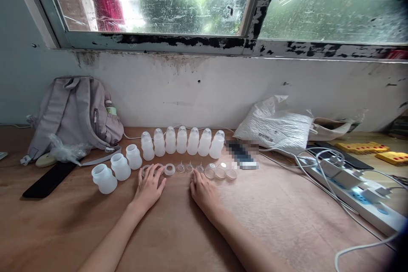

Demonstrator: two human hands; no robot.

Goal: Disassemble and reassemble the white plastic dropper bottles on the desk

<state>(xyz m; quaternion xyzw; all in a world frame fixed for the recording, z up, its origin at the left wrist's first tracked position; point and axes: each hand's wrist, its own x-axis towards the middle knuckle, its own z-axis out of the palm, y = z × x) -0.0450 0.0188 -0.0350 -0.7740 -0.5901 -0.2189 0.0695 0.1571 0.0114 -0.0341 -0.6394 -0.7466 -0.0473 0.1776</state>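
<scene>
My left hand point(149, 186) lies on the table with its fingers spread, over or beside white screw rings; one ring point(169, 169) shows just right of its fingertips. My right hand point(204, 190) rests palm down, fingers forward and slightly bent, fingertips close to a clear bottle nipple point(199, 167); whether they touch it I cannot tell. Two more nipples point(180, 167) sit to its left. Three clear domed caps point(220, 171) line up on its right. Beyond my hands stands a row of capped baby bottles point(181, 140). Three uncapped bottle bodies point(120, 167) stand at the left.
A grey backpack point(73, 110) leans against the wall, with a black flat case point(47, 180) before it. A silvery plastic bag point(274, 125) lies at the back right, near a partly blurred phone point(244, 155). Cables run to a power strip point(357, 195) on the right.
</scene>
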